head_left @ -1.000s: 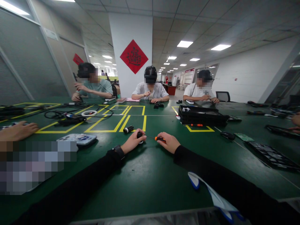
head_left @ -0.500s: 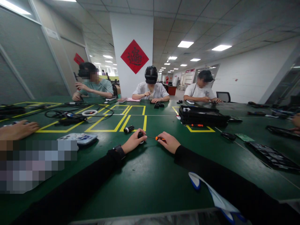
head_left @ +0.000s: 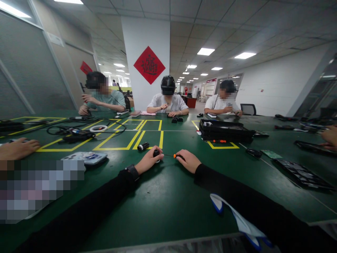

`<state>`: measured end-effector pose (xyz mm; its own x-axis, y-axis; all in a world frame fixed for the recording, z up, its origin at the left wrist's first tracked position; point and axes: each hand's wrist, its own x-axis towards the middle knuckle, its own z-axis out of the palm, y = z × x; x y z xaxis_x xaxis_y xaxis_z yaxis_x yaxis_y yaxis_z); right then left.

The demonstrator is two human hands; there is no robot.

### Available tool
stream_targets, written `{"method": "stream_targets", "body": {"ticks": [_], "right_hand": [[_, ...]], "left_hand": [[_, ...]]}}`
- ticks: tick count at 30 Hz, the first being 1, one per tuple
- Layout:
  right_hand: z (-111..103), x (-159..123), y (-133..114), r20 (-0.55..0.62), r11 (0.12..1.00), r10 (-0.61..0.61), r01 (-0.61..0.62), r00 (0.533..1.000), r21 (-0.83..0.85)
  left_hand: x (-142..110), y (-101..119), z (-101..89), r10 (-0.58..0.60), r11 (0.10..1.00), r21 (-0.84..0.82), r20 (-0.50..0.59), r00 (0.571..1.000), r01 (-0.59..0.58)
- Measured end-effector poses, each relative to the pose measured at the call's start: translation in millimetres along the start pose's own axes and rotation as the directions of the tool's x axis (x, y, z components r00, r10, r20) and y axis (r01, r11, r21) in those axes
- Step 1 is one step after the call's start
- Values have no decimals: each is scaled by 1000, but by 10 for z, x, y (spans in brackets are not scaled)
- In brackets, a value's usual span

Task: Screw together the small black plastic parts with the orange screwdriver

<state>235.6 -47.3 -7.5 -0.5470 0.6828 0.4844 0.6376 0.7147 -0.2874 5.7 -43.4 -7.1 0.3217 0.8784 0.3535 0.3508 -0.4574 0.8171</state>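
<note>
My left hand (head_left: 147, 160) is closed around a small black cylindrical part (head_left: 156, 153), holding it low over the green table (head_left: 168, 207). From the right, my right hand (head_left: 189, 160) grips a screwdriver (head_left: 174, 156) with an orange and black handle. Its thin shaft lies level and points left, with the tip at or close to the black part; contact cannot be made out. Just beyond my left hand lies another black cylinder (head_left: 143, 146) with a white band.
A black tray (head_left: 226, 130) stands beyond my right hand, with an orange screwdriver (head_left: 219, 141) before it. A patterned case (head_left: 88, 158) and cables (head_left: 79, 133) lie to the left. A co-worker's hand (head_left: 19, 150) rests at far left. Several people sit around the table.
The whole view has shifted slightly. Both my hands keep their grips, and the screwdriver still points at the black part; my right fingers have turned a little on the handle.
</note>
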Motion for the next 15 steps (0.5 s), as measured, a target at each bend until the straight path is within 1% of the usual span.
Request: {"method": "stream_targets", "body": {"ticks": [5,11,15], "right_hand": [[-24,-26,-33,-2,1000,30,-30,1000,5],[-10,-18,-30,-12,998,57,-57,998,10],[7,-3,-3,-13,1000,14,-14,1000,-6]], "left_hand": [[3,2,2,-19,1000,-4,-22,1000,19],[6,-11,1,-1,1000,22,-4,1000,1],[15,-35,6,2,1000,21,-1,1000,-2]]}}
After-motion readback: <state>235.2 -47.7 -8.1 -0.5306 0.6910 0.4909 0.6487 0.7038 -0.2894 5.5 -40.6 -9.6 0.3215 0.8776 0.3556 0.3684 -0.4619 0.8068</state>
